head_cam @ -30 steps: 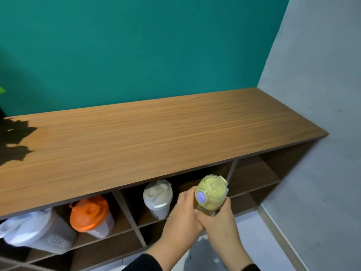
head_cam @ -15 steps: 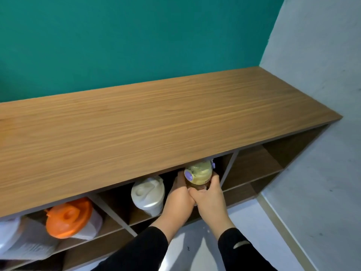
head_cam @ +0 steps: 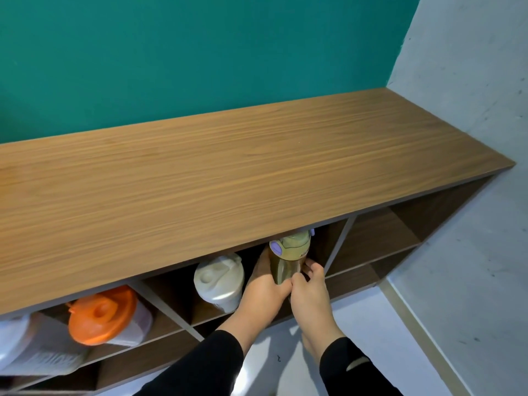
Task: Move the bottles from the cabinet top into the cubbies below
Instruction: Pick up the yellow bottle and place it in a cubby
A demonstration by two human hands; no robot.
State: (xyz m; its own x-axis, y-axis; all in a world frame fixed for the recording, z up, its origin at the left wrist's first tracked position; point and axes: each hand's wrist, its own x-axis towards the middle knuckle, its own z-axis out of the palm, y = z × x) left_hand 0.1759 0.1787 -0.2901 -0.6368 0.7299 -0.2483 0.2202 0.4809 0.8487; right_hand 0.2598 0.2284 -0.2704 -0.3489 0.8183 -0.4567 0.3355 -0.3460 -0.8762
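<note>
Both hands, left hand (head_cam: 264,287) and right hand (head_cam: 310,292), grip the upright olive-green plastic bottle (head_cam: 288,258) (lilac-buttoned lid uppermost) at the cubby (head_cam: 328,247) mouth, beneath the wooden worktop (head_cam: 228,172).

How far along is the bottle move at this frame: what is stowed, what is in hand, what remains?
Done: the wooden cabinet top shows no bottles; the orange-lidded bottle, the cream-lidded shaker bottle and a white-lidded bottle at the left edge sit in upper cubbies. In hand: the left hand and right hand hold the green bottle with purple button upright inside the cream shaker's cubby. Left: release it.
</note>
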